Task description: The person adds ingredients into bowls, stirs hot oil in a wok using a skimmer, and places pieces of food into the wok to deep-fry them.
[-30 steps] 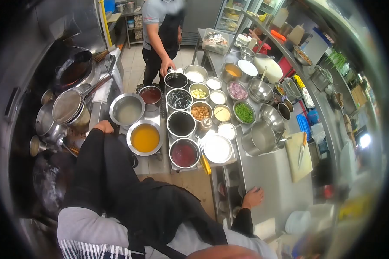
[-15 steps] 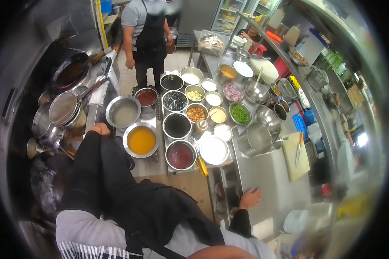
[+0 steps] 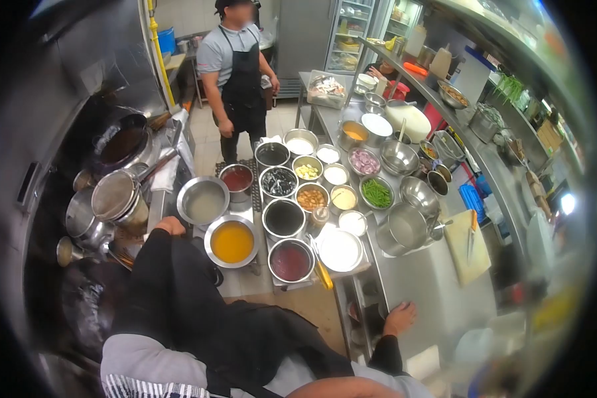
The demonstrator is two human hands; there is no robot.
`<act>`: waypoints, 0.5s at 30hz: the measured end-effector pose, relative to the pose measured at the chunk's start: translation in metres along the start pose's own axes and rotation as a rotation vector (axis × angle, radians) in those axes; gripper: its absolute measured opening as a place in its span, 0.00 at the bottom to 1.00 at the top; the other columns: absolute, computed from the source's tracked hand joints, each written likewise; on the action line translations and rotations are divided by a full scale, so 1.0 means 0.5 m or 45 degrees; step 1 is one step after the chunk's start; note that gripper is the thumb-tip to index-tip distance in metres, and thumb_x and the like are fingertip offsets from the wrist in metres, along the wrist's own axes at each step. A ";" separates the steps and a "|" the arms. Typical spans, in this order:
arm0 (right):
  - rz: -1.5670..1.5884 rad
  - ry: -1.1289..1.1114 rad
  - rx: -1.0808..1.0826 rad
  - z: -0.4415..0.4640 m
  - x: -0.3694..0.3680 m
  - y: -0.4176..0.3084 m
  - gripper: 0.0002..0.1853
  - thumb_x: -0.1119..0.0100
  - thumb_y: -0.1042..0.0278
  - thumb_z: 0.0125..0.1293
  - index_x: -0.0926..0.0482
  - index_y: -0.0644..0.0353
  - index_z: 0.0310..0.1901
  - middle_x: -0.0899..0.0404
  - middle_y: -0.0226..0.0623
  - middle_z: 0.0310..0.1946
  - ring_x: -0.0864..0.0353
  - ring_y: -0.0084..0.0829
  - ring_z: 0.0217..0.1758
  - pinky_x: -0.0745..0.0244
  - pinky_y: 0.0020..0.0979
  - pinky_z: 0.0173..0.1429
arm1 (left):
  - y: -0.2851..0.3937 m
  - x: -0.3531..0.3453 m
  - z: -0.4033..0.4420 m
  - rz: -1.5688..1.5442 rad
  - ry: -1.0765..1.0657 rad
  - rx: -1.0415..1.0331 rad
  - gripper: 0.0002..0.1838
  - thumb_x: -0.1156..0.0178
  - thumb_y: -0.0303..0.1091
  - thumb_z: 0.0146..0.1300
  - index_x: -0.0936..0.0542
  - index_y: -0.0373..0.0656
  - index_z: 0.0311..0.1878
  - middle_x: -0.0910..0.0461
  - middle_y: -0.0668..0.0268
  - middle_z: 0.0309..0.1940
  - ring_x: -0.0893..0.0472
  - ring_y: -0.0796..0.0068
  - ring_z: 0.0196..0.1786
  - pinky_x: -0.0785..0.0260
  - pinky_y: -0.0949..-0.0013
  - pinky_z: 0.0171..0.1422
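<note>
My left hand [image 3: 171, 225] rests at the edge of the steel cooking range, near a wide metal bowl of cloudy liquid [image 3: 203, 200]. Its fingers are too small and curled away to read clearly. On the bare steel counter [image 3: 438, 292] to the right, my right hand [image 3: 400, 318] lies palm down with fingers stretched and nothing in it. Beyond that hand is a cutting board [image 3: 454, 242] with a knife [image 3: 471, 235] on it. A bowl of orange-yellow liquid [image 3: 231, 242] stands ahead of me, beside a pot of dark red sauce [image 3: 291, 261].
Several pots of dark sauces and chopped ingredients crowd the middle cart, with a yellow-handled tool [image 3: 323, 273] at its front. Woks and a strainer [image 3: 113, 194] line the left range. A co-worker in a black apron [image 3: 240, 83] stands at the far end. A steel shelf [image 3: 438, 99] overhangs the right.
The view has tilted up and shifted, so the scene sits lower and further right. The co-worker appears more fully and has turned. My hands stay in the same places on the range edge and counter.
</note>
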State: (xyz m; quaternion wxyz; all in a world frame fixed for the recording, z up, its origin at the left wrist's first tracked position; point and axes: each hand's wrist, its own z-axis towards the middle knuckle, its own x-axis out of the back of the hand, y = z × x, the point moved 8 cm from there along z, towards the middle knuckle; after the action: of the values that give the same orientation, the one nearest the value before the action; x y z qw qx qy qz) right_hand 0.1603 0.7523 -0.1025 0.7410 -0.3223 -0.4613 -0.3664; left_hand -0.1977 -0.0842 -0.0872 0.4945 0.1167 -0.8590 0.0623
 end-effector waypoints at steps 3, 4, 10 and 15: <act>0.001 0.057 0.075 -0.004 -0.009 0.004 0.18 0.49 0.59 0.73 0.24 0.60 0.58 0.22 0.43 0.56 0.25 0.47 0.60 0.29 0.47 0.62 | -0.009 -0.004 0.006 -0.024 -0.061 0.003 0.27 0.31 0.53 0.51 0.12 0.38 0.45 0.15 0.51 0.51 0.16 0.52 0.55 0.26 0.57 0.60; -0.014 0.037 0.055 -0.003 -0.001 0.002 0.18 0.48 0.59 0.72 0.24 0.60 0.58 0.22 0.43 0.56 0.25 0.47 0.60 0.29 0.47 0.62 | -0.011 -0.009 0.007 -0.050 -0.095 0.027 0.27 0.31 0.53 0.52 0.12 0.38 0.45 0.15 0.50 0.51 0.17 0.52 0.55 0.26 0.57 0.60; -0.091 -0.028 0.056 0.010 -0.022 0.021 0.19 0.46 0.59 0.70 0.24 0.56 0.59 0.23 0.40 0.60 0.26 0.45 0.64 0.30 0.48 0.64 | -0.019 -0.019 0.028 0.049 0.005 -0.022 0.27 0.30 0.51 0.49 0.13 0.37 0.45 0.16 0.49 0.51 0.16 0.50 0.54 0.25 0.57 0.59; -0.092 -0.083 -0.032 0.009 -0.022 0.016 0.20 0.46 0.58 0.70 0.25 0.53 0.61 0.25 0.37 0.65 0.28 0.42 0.68 0.32 0.48 0.66 | -0.019 -0.032 0.036 0.008 -0.064 -0.027 0.28 0.28 0.50 0.47 0.13 0.36 0.45 0.16 0.46 0.50 0.17 0.47 0.54 0.24 0.56 0.58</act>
State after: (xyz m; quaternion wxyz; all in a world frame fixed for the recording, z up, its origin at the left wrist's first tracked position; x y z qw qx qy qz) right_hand 0.1619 0.7629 -0.1122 0.7078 -0.3266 -0.4917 -0.3880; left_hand -0.2027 -0.0953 -0.1103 0.4737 0.1104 -0.8722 0.0517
